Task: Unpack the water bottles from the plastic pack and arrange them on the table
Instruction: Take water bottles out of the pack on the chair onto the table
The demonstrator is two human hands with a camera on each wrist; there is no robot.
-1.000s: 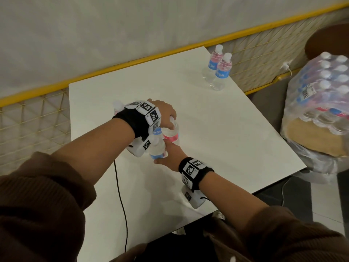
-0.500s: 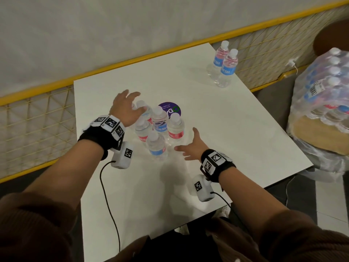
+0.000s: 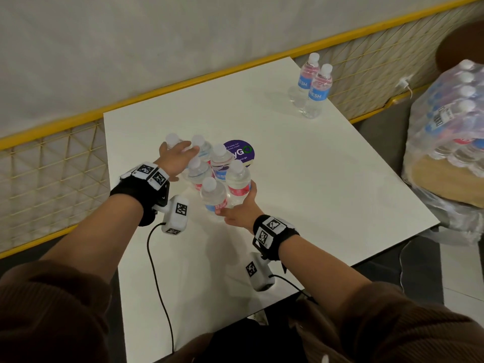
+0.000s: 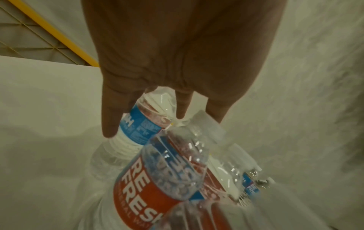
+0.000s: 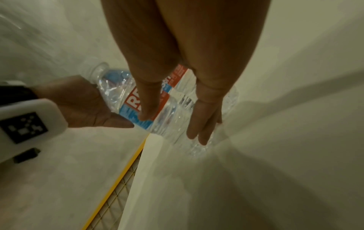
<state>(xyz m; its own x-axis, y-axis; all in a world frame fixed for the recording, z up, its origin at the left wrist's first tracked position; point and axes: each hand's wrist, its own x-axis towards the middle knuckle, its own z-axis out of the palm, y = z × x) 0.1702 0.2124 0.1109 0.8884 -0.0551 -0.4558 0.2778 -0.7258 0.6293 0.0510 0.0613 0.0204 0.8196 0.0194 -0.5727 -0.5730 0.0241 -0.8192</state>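
Note:
Several clear water bottles [image 3: 218, 176] with white caps stand bunched upright in the middle of the white table [image 3: 327, 184]. My left hand [image 3: 183, 153] reaches over the bunch's far left side, its straight fingers [image 4: 110, 124] resting against a blue-labelled bottle [image 4: 138, 124]. My right hand [image 3: 239, 203] presses the near right side; its thumb lies on the front bottle [image 5: 130, 101] and its straight fingers [image 5: 202, 124] on the red-labelled bottle [image 3: 238, 184] beside it. The plastic pack [image 3: 453, 119], still holding several bottles, sits off the table at the right.
Two more bottles [image 3: 313, 87] stand together at the table's far right corner. A round purple sticker [image 3: 242, 153] lies just behind the bunch. A yellow-framed mesh rail [image 3: 52, 163] runs along the left and far sides. Cables hang from both wrist units.
A second ago both hands were closed over the bottles. They then spread away from the bunch, and now both have come back in to touch its sides.

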